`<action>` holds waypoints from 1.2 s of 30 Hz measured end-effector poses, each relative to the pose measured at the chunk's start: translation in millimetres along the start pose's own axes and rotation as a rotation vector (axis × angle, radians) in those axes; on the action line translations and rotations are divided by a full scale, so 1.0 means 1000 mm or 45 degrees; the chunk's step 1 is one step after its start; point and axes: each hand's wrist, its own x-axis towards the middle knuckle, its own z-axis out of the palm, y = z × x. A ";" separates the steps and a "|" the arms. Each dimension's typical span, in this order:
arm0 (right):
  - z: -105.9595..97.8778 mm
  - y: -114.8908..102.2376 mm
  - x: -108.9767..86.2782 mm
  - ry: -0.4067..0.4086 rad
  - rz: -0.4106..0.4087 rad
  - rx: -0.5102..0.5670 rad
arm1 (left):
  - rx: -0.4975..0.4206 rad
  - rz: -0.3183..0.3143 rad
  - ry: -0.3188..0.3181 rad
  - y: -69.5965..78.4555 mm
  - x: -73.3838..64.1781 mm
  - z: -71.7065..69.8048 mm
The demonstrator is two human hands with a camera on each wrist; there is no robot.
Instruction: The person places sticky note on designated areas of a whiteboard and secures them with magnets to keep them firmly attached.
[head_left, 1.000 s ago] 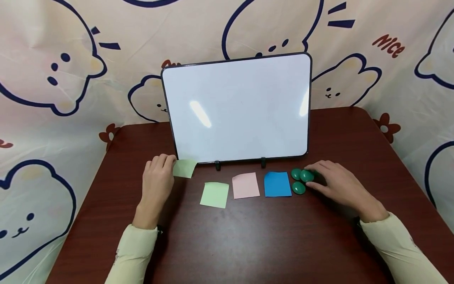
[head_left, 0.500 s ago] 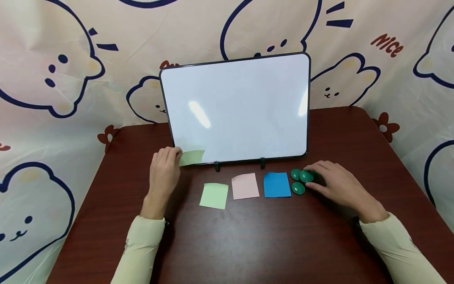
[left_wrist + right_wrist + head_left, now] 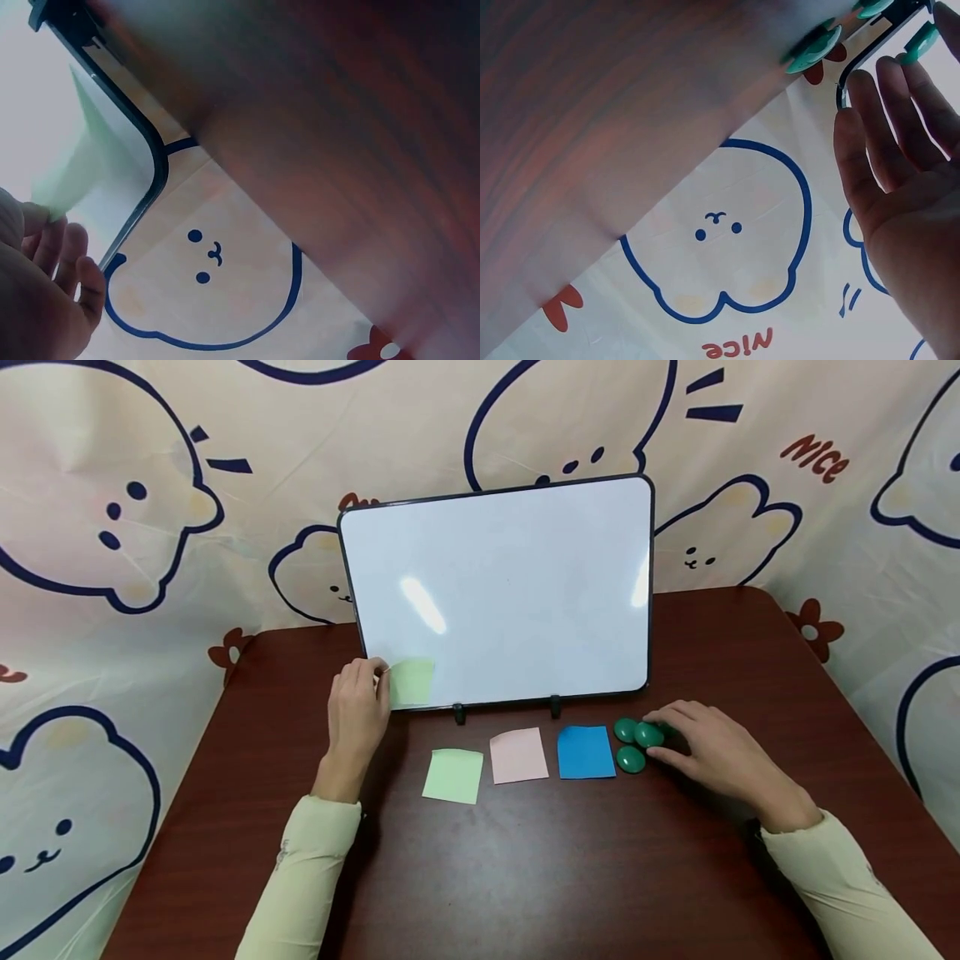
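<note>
My left hand (image 3: 356, 710) is at the lower left corner of the whiteboard (image 3: 510, 593), pinching a pale green sticky note (image 3: 412, 682) by its left edge. The note overlaps the board's white face; in the left wrist view the note (image 3: 82, 169) looks bent, with its near end at the fingertips. On the right, my right hand (image 3: 705, 750) holds a glossy round green magnet (image 3: 648, 734) between thumb and fingers; the right wrist view shows this magnet (image 3: 921, 43) at the fingertips. Two more green magnets (image 3: 631, 760) lie beside it on the table.
A second green sticky note (image 3: 453, 776), a pink one (image 3: 519, 756) and a blue one (image 3: 586, 752) lie in a row before the board. Black feet (image 3: 460, 714) hold the board upright on the brown table (image 3: 510, 877). A printed curtain (image 3: 247, 527) hangs behind.
My left hand has moved up and right, bringing the green sticky note from below the board's corner onto its lower left face. The right hand has stayed in place with its magnet.
</note>
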 end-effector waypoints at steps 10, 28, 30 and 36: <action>-0.001 0.001 0.000 0.010 -0.003 0.002 | -0.046 -0.178 -0.061 0.003 0.007 0.007; 0.000 -0.002 -0.007 0.019 0.018 -0.005 | -0.067 -0.269 -0.101 0.003 0.011 0.013; 0.000 -0.003 -0.008 0.022 0.024 -0.003 | -0.059 -0.264 -0.106 0.002 0.010 0.014; -0.001 -0.004 -0.001 0.039 -0.005 0.003 | -0.059 -0.242 -0.075 -0.002 0.014 0.015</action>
